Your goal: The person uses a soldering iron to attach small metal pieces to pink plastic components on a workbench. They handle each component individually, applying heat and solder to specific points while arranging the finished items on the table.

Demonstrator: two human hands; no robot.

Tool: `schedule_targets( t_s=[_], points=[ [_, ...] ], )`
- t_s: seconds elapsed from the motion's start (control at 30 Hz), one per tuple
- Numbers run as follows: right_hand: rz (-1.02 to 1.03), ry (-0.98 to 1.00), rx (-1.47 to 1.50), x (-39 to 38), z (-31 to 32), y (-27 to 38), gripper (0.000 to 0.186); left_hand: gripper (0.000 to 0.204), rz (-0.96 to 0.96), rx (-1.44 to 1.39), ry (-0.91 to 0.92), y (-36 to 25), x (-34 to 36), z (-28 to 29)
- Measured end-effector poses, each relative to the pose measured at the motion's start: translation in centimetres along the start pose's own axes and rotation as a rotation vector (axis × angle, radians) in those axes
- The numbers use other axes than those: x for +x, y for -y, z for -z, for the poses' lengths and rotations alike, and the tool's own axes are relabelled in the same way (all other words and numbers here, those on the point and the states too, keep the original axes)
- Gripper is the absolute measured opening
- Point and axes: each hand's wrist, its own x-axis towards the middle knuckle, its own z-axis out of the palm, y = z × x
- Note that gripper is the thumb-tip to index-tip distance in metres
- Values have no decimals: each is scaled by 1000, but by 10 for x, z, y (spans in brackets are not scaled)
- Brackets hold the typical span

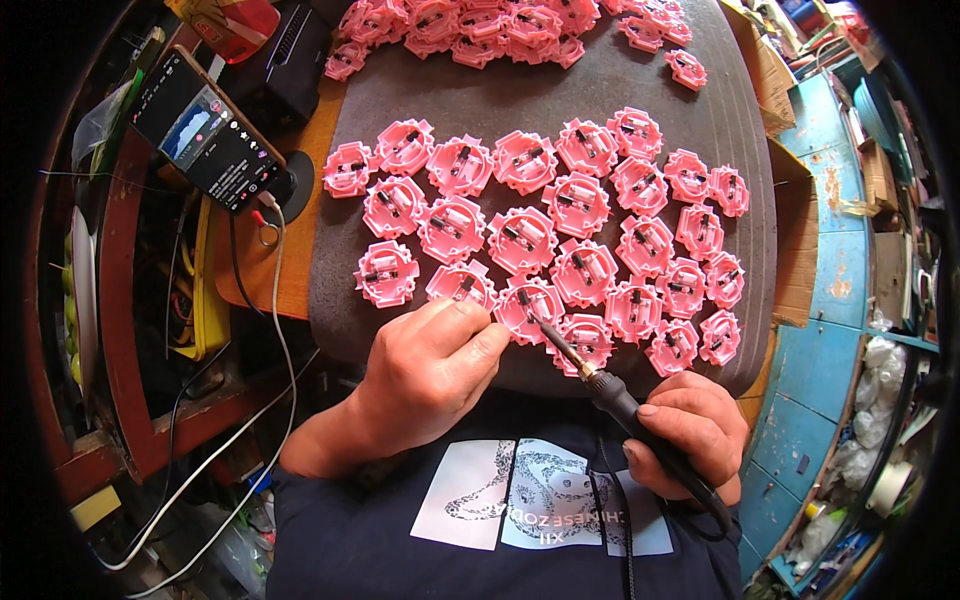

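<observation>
My right hand (695,435) grips a soldering iron (622,402) by its black handle. The iron's tip reaches up and left onto a pink plastic housing (518,312) in the front row. Beside that housing, at its lower left, my left hand (430,365) is closed with thumb and fingers pressed together; anything between them is too small or hidden to name. Just beyond my left knuckles sits another pink housing (462,284), partly covered by the hand. Several more lie in rows, each with small black and light parts inside.
The housings rest on a dark board (345,230). A heap of similar pink pieces (480,30) lies at its far end. On the left, a phone (205,130) stands on a holder, its white cable (283,330) hanging down. Blue cabinets (825,270) and cardboard (795,240) flank the right side.
</observation>
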Motion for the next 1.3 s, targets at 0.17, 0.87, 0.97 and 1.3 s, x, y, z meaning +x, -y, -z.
schedule_targets(
  t_s=[0.17, 0.87, 0.97, 1.3],
  points=[
    [7, 4, 8, 1, -2, -1, 43, 31, -7, 1, 3, 0, 0, 0],
    [14, -1, 6, 2, -4, -3, 37, 28, 3, 18, 10, 0, 1, -3],
    [-5, -5, -7, 1, 1, 1, 38, 27, 15, -16, -21, -1, 1, -1],
    [-74, -154, -102, -19, 19, 6, 36, 28, -11, -71, -16, -6, 10, 12]
  ],
)
